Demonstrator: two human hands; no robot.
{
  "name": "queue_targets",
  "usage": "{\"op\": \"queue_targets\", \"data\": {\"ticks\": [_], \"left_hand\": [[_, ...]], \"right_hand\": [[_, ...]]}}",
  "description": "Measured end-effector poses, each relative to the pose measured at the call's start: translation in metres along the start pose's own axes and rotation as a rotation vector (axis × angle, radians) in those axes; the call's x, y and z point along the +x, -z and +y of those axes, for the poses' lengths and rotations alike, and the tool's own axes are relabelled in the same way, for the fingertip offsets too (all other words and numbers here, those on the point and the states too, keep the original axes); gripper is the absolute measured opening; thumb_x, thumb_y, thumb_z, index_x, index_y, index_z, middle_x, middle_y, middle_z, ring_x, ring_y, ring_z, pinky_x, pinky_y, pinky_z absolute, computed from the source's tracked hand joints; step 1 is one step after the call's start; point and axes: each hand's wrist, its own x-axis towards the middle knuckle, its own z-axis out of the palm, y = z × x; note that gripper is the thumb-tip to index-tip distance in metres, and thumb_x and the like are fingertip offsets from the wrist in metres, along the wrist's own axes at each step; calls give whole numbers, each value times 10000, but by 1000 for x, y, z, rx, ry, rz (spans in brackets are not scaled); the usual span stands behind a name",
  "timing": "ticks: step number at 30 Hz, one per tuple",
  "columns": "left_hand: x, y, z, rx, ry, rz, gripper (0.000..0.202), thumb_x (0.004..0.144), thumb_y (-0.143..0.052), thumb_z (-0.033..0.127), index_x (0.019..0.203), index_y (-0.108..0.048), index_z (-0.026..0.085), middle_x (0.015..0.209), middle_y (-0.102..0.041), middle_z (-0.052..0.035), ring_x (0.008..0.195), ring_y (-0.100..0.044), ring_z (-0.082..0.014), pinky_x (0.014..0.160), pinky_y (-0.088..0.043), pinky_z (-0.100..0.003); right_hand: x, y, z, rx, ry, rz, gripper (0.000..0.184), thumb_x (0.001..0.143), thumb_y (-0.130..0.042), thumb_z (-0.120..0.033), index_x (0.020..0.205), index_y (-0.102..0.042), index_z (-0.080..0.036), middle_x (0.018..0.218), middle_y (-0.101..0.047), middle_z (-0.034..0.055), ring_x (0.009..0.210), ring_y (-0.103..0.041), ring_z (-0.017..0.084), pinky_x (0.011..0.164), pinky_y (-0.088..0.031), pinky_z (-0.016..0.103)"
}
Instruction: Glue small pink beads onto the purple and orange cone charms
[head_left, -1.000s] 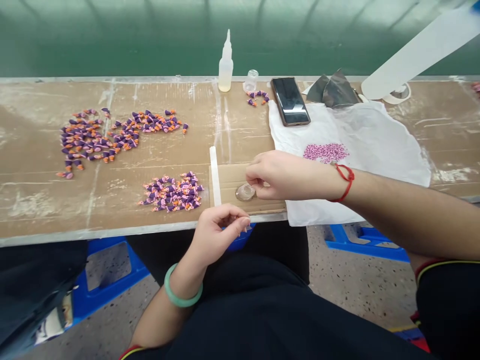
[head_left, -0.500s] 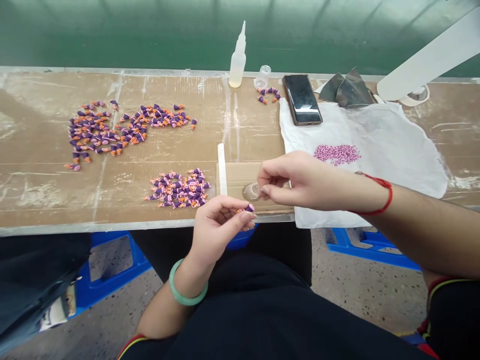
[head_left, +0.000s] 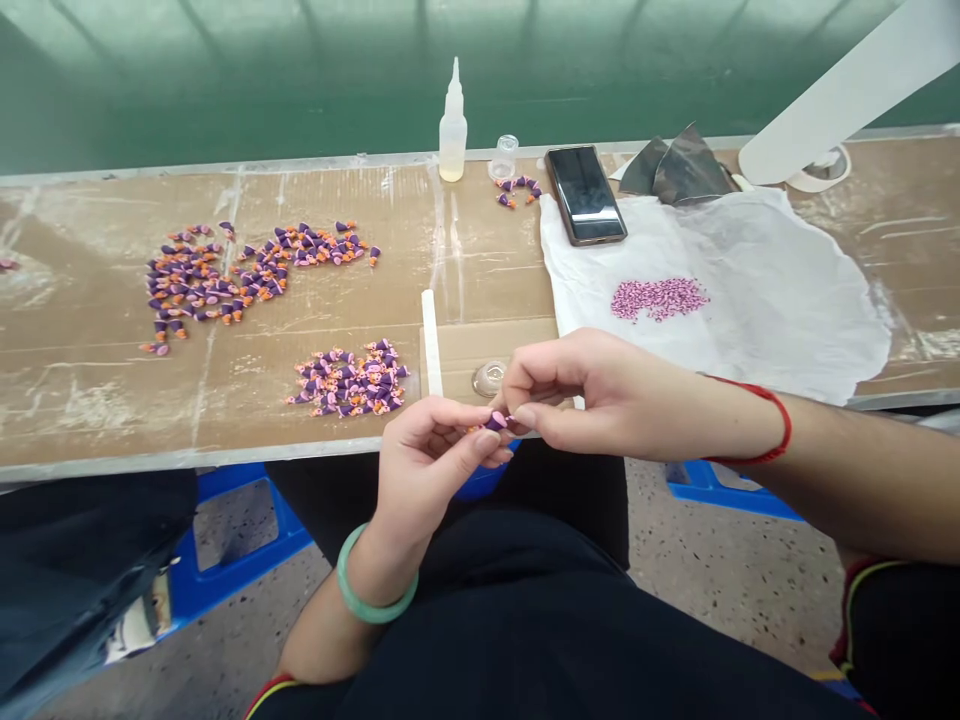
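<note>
Between the thumb and fingers of my left hand [head_left: 439, 450] is a small purple, pink and orange figurine [head_left: 495, 421], its pink end turned to the right. My right hand [head_left: 577, 390] is pinched at that end, its fingertips touching or nearly touching the figurine. What the right fingertips hold is too small to make out. Just behind the hands a round blob of clear liquid [head_left: 489, 377] sits on a cardboard piece [head_left: 517, 335]. Left of it lies a white strip [head_left: 431, 340], and beyond that a pile of similar figurines [head_left: 351, 380].
A larger group of figurines [head_left: 217, 270] spreads over the left of the table. At the back stand a dropper bottle [head_left: 452, 145] and a small clear cap [head_left: 505, 155]. A phone [head_left: 585, 195] and tiny pink pieces [head_left: 660, 298] lie on a white cloth [head_left: 787, 290].
My right hand has come down from beside the clear blob to the figurine's pink end. My left hand keeps its hold. The whole view has shifted slightly.
</note>
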Motion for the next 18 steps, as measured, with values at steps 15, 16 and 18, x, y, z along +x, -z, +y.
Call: {"op": "queue_targets", "data": {"ticks": [15,16,18], "left_hand": [[-5,-4,-3,-58,-15,-35,122,734,-877,228,815,-786,229,744,-791,8,598,-752,-141,572,-634,-161],[-5,-4,-3,-64,-18,-38,120,734,-876,222,817,-790,234,748,-792,10,596,-752,-140,572,-634,-160],[-5,-4,-3,-70,-33,-36,115,736,-874,218,816,-794,235,744,-791,10,588,-750,-140,565,-633,-160]], "right_hand": [[-6,-4,-7,-75,76,20,116,880,-562,-212,782,-612,-175,673,-674,-21,577,-575,77,527,-437,184],[-6,-5,-8,-89,86,16,115,880,-557,-205,782,-608,-173,671,-671,-23,569,-569,73,520,-426,180],[-7,-6,-9,-130,104,20,105,874,-545,-184,787,-603,-168,675,-669,-22,565,-562,70,516,-409,180]]}}
